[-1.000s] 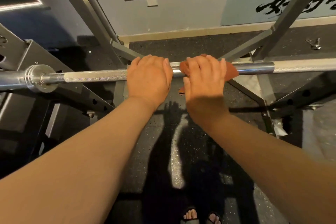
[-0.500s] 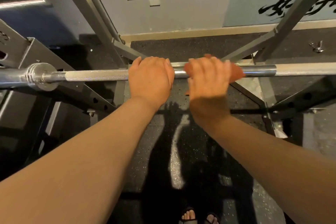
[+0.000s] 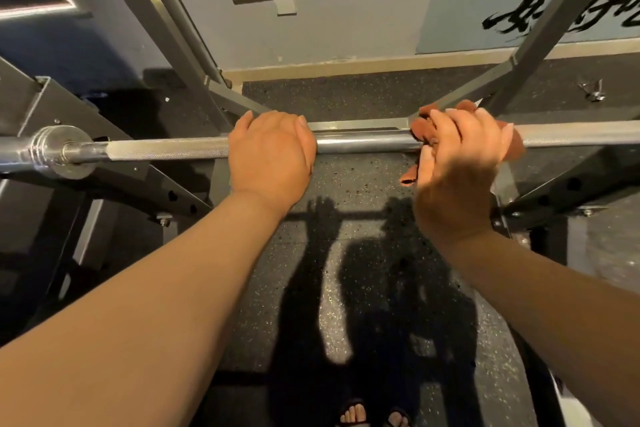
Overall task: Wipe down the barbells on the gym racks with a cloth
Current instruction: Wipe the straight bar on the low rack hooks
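Gripping the barbell (image 3: 363,143) bare-fingered with the left hand (image 3: 272,152), clasping the cloth (image 3: 421,130) round it with the right hand (image 3: 457,156), along a left-right shaft extending further right.

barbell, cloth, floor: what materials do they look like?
barbell: metal, likely chromed steel; mirror sheen mid-shaft, matte knurling beside it.
cloth: soft fabric, rust-orange, weave unclear; bunches under the right hand.
floor: probably rubber matting; black, pale flecks.
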The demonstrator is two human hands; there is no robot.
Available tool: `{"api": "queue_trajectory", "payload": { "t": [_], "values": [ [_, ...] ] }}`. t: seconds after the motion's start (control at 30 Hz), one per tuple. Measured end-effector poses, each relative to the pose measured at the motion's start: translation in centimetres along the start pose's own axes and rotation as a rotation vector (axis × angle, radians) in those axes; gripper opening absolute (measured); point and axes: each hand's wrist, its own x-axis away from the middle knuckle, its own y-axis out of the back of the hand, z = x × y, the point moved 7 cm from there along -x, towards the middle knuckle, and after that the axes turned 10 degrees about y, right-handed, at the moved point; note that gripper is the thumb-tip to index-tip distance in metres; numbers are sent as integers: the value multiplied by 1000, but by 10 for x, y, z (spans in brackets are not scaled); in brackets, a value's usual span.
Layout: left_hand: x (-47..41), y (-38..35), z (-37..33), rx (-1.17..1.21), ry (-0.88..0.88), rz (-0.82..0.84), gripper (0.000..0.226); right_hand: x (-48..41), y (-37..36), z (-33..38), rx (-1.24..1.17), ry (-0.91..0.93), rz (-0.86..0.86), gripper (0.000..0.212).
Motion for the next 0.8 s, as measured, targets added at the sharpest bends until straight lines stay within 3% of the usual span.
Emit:
{"api": "queue_trajectory", "payload": {
  "t": [0.07,0.17,0.3,0.37,0.47,0.6,0.67,0.8],
  "values": [
    [-1,-2,1,-21,-9,-4,33,-5,-10,32,14,5,-35,34],
    [-1,-6,6,-60,-24,-9,26,-4,-21,66,-12,241,-2,36],
    [-1,-8,8,-72,-39,-17,24,-9,-4,41,25,543,36,37],
    [-1,-7,6,-94,-31,-31,23,-11,9,2,82,489,11,35],
    [0,-8,1,-108,-25,-38,22,-5,24,-42,116,237,36,43],
    [0,-10,1,-104,-31,-39,19,-8,16,-7,-43,-105,-61,33],
    [-1,-8,-1,-97,-15,-44,22,-6,0,33,-7,-50,-21,36],
    [-1,-8,0,-81,-9,-20,19,-11,-8,56,-103,326,122,36]
  ]
}}
